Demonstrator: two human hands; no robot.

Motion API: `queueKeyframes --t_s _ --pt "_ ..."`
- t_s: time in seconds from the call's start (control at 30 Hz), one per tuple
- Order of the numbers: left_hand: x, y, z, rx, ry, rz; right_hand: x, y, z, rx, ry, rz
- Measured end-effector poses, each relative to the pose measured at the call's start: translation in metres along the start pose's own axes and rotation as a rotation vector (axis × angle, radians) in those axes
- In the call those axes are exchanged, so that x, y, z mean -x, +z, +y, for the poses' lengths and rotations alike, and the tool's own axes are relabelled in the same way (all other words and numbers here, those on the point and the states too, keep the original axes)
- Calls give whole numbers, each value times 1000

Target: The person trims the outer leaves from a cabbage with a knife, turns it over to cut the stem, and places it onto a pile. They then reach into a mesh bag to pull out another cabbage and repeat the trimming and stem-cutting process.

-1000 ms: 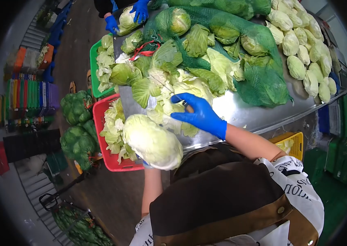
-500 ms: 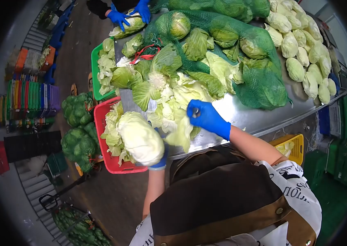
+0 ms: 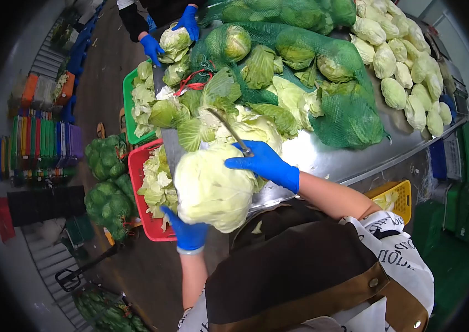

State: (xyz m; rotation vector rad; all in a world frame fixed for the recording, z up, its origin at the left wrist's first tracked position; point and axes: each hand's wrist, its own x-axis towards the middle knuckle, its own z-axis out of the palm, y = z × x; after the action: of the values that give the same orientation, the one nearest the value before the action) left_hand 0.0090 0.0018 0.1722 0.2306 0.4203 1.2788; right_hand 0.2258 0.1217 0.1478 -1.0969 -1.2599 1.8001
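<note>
A pale, trimmed cabbage (image 3: pixel 212 191) is held up in front of my body at the table's near edge. My left hand (image 3: pixel 190 231), in a blue glove, supports it from below and the left, with part of the fingers hidden behind it. In my gloved right hand (image 3: pixel 268 165) is a knife (image 3: pixel 225 124), its narrow curved blade pointing away to the upper left. The fingers of that hand also rest against the cabbage's right side. Loose outer leaves (image 3: pixel 196 131) lie on the steel table (image 3: pixel 312 157) just beyond.
Green net sacks (image 3: pixel 351 119) of cabbages cover the table's middle. Peeled cabbages (image 3: pixel 395 66) are heaped at right. A red crate (image 3: pixel 157 232) and green crate (image 3: pixel 129 105) hold leaves at left; a yellow crate (image 3: pixel 403 202) stands right. Opposite, a co-worker's gloved hands (image 3: pixel 187 23) hold a cabbage.
The cabbage has moved right and turned in my left hand. My right hand has come to it, the knife blade now showing; the leaf hanging below that hand is gone from there.
</note>
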Motion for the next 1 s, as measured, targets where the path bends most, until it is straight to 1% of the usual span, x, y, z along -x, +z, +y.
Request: queueKeyframes --t_s 0.07,0.17,0.27,0.3,0.4,0.47,0.5,0.53,0.6,0.67,0.7,0.73,0.8,0.83,0.93,0.97,1.0 --pt "12 -38 -9 -384 80 353 14 -3 6 144 278 58" --pt "8 -59 -17 -249 -8 399 24 -5 26 207 245 86" --pt "5 -72 -25 -243 -7 397 33 -13 25 244 172 131" --pt "1 -70 -26 -253 3 403 34 -16 15 255 166 107" --pt "-2 -71 -27 -192 41 387 24 -37 20 -47 175 148" --pt "-8 -46 -24 -155 47 406 7 -66 62 17 65 330" --pt "-11 -34 -21 -140 49 410 15 -65 34 367 20 331" --pt "-16 -29 -20 -139 44 393 19 -59 24 396 -200 279" --pt "-14 -22 -21 -133 27 375 34 -50 -10 239 -265 -79" --pt "-6 -6 -20 13 -20 190 34 -39 -27 331 -481 -305" --pt "-4 2 -17 83 -50 95 32 -40 -27 233 -478 -322" --pt "-3 12 -14 -127 -36 155 31 -41 -27 136 -473 -336" --pt "-2 24 -6 -547 -7 272 32 -44 -25 31 -320 -339" --pt "2 10 -3 -814 100 244 35 -44 -22 -26 -239 -334" --pt "-23 -37 -1 -1864 622 57 31 -38 38 -210 257 -277" --pt "-16 -71 -7 -1512 365 51 39 -20 26 -433 337 -242" --pt "-13 -67 -12 -1202 318 155 38 -17 44 -499 487 -185"
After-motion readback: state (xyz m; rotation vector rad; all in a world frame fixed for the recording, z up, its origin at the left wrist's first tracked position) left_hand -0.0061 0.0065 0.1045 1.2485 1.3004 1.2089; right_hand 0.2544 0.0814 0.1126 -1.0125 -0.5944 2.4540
